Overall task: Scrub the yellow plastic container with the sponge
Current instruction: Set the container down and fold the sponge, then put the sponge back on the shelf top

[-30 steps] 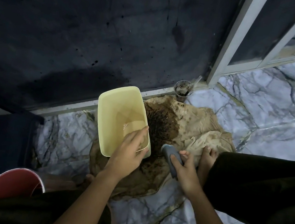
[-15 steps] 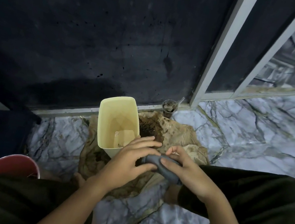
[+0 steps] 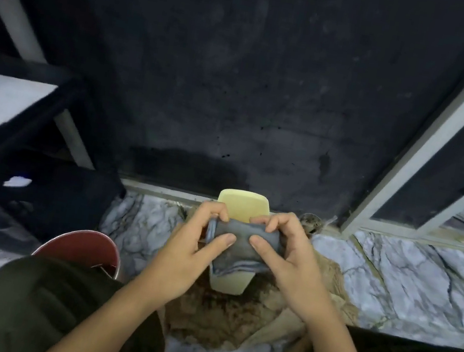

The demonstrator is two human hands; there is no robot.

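Observation:
The yellow plastic container [image 3: 242, 208] stands on a stained brown cloth on the floor, mostly hidden behind my hands; its far rim and near lower wall show. A grey sponge [image 3: 241, 240] is held up in front of it. My left hand [image 3: 197, 250] pinches the sponge's left end with thumb and fingers. My right hand [image 3: 287, 262] pinches its right end the same way. The sponge is bent between both hands.
A stained brown cloth [image 3: 230, 323] covers the marble floor [image 3: 406, 282] under the container. A red bucket [image 3: 83, 249] stands at my left knee. A small dirty cup [image 3: 310, 221] sits by the dark wall. A white door frame [image 3: 435, 130] rises at right.
My left hand left the container and joined my right hand on the sponge. Both hands lifted the sponge up in front of the container. The view tilted up.

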